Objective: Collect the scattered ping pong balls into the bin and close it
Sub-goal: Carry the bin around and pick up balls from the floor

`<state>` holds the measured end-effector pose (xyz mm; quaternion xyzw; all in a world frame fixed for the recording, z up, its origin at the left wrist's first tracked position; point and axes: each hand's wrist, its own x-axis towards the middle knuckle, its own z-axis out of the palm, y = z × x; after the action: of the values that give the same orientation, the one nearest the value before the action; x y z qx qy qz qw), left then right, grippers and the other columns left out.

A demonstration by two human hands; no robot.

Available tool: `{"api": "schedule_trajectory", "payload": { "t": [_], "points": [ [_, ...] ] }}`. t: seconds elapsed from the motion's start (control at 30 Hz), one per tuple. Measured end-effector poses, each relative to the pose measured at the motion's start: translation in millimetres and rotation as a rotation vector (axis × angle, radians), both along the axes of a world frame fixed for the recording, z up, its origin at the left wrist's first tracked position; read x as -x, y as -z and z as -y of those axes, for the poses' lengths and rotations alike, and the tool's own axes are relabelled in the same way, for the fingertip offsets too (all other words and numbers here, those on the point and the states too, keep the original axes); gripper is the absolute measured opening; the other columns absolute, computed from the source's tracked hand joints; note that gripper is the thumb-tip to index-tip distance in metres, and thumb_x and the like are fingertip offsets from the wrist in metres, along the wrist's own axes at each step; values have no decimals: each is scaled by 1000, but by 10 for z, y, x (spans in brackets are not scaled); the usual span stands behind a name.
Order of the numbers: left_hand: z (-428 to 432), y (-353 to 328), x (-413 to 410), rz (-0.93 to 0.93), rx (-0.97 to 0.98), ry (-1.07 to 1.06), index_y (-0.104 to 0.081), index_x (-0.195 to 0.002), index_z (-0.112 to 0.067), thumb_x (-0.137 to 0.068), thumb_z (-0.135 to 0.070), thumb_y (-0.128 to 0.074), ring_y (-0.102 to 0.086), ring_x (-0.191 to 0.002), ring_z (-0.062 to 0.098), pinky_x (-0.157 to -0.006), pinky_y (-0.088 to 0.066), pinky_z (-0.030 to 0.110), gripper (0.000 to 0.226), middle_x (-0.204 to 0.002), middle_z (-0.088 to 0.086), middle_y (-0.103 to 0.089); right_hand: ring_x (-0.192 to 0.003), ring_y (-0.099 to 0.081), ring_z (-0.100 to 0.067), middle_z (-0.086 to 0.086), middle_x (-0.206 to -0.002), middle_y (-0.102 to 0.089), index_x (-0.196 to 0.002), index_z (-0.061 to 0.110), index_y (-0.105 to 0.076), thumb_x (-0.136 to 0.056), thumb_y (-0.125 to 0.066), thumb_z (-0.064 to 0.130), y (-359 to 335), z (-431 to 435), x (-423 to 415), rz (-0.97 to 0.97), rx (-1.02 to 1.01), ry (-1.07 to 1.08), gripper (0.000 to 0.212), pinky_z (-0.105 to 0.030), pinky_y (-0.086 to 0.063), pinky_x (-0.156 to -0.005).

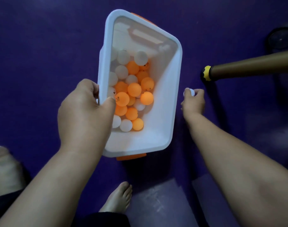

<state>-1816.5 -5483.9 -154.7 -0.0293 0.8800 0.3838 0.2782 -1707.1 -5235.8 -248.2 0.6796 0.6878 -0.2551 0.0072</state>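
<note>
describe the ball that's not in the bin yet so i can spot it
Find the white bin against the purple floor. Just right of it, the right hand pinches a white ball. Every other ball lies inside the bin.

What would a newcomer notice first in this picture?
The white bin in the centre, holding orange and white balls, stands out against the purple floor. The left hand grips its left rim; the right hand, right of the bin, pinches a white ball.

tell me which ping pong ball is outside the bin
The white ping pong ball held in the right hand, beside the white plastic bin; others lie inside.
</note>
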Motion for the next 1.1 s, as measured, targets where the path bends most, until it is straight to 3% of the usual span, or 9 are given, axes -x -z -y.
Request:
{"api": "schedule_trajectory", "payload": {
  "t": [0.1,0.17,0.23,0.37,0.5,0.67,0.83,1.1],
  "points": [
    [175,-191,155,-2,21,-17,-53,-87,-22,-87,-29,-61,-52,-63,6,-51,-43,26,11,-69,-11,-53,-51,-49,-14,5,-68,-56,-77,25,-48,-94,-48,29,-462,387,452,-438,-58,58,18,-28,-46,-45],
    [295,-363,272,-3,35,-31,-53,-86,-21,-86,-27,-61,-52,-63,6,-51,-40,26,10,-68,-10,-53,-53,-47,-12,8,-68,-55,-80,26,-52,-97,-46,27,-879,684,774,-639,-77,-36,18,-25,-43,-44],
    [410,-581,394,9,45,-60,-54,-85,-20,-85,-27,-61,-53,-64,12,-53,-43,31,10,-67,-7,-55,-57,-51,-14,5,-72,-58,-83,26,-57,-93,-48,38,-1247,966,1029,-720,-37,-215,18,-29,-45,-49],
    [677,-1166,686,40,46,-106,-54,-82,-19,-84,-27,-62,-55,-64,17,-57,-47,39,11,-66,-3,-57,-95,-63,-15,6,-105,-64,-111,34,-62,-85,-42,62,-1803,1374,1407,-515,81,-562,44,-33,-54,-79],
    [1050,-1884,1089,61,20,-183,-54,-80,-21,-83,-28,-63,-55,-65,15,-56,-44,35,11,-66,-4,-58,-113,-56,-10,9,-115,-60,-120,23,-63,-95,-33,43,-2514,1726,1909,-539,26,-633,43,-35,-48,-98],
    [1585,-2868,1664,35,37,-276,-53,-80,-20,-83,-27,-62,-53,-64,13,-51,-39,29,12,-68,-4,-57,-100,-63,-15,5,-101,-66,-100,29,-64,-98,-39,33,-3585,2139,2588,-580,24,-561,26,-44,-53,-87],
    [2154,-3937,2208,-27,36,-366,-54,-83,-19,-84,-27,-61,-56,-68,17,-56,-43,33,11,-72,-5,-59,-82,-64,-10,8,-83,-66,-80,33,-62,-98,-44,20,-4738,2686,3147,-560,87,-594,28,-35,-55,-74],
    [2805,-5045,2813,-137,75,-497,-54,-81,-22,-83,-29,-63,-57,-69,17,-54,-42,31,11,-73,-5,-61,-73,-64,-17,2,-72,-66,-77,25,-65,-95,-48,19,-5918,3383,3888,-632,197,-647,26,-44,-55,-69]
  ]
}}
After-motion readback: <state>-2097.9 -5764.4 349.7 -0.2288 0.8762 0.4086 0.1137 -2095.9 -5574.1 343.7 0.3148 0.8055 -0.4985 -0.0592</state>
